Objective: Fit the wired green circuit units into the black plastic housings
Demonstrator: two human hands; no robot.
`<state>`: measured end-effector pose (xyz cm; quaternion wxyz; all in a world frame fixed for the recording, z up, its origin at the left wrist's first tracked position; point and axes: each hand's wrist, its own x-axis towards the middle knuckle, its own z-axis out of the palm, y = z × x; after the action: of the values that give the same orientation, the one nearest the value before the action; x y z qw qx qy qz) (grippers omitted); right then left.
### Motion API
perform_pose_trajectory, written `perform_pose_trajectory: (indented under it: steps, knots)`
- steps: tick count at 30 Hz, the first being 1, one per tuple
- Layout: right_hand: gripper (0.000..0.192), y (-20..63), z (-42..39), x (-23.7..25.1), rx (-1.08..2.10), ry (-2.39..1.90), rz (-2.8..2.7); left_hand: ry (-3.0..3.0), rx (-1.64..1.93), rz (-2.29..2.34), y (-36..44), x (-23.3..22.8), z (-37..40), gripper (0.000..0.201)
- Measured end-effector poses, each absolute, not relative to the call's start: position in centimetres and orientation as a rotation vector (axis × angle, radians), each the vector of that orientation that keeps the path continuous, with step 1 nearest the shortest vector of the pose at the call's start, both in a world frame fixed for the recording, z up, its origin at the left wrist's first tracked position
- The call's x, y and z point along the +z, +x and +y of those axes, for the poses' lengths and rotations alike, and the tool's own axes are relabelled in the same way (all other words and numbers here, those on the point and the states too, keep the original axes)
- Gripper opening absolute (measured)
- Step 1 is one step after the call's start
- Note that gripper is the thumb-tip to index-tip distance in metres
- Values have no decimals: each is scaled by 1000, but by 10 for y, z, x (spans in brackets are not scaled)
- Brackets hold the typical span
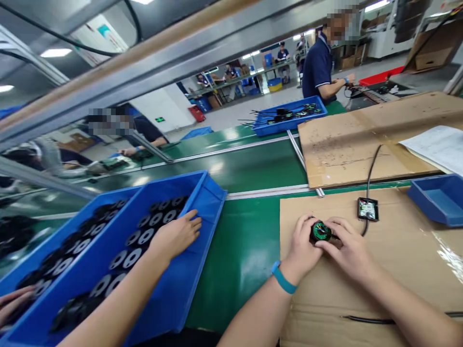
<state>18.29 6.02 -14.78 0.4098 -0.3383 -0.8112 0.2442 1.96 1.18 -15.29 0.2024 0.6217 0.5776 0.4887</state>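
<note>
My left hand, with a teal band at the wrist, is closed around the left side of a small round black housing with a green circuit board inside. From the other side, the fingers and thumb of my right hand grip the same housing. Fine wires show on the board's face. Just beyond my right hand lies a square black box with a pale circuit board, open side up. A black cable leaves its far side, and another runs from its near side towards my right hand.
Cardboard lies under my hands, with a cable end near its front. Blue bins of black round parts stand left, where a co-worker's hand rests. A small blue tray is at right. Another person stands behind the bench.
</note>
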Motion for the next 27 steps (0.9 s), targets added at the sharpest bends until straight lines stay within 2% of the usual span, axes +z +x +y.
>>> perform_pose_trajectory:
  steps: [5, 9, 12, 14, 16, 20, 24, 27]
  knots:
    - [42, 182, 62, -156, 552, -827, -2119, 1677, 1324, 1631, 19, -155, 18, 57]
    - [49, 183, 64, -149, 649, -886, -2212, 1722, 1222, 1482, 14, -160, 20, 66]
    - [54, 179, 67, -141, 714, -903, -2237, 1662, 1117, 1454, 6, -163, 22, 88]
    - [51, 174, 69, -137, 704, -929, -2277, 1563, 1045, 1442, 1, -163, 24, 113]
    - [46, 169, 71, -133, 672, -962, -2339, 1466, 1041, 1372, -4, -163, 25, 123]
    - [38, 167, 78, -121, 616, -939, -2377, 1321, 1252, 1233, -16, -166, 31, 106]
    - [42, 172, 82, -108, 465, -901, -2113, 1118, 1444, 1448, -30, -176, 41, 92]
    - [39, 176, 84, -110, 461, -1063, -2202, 1019, 1496, 1492, -34, -180, 44, 88]
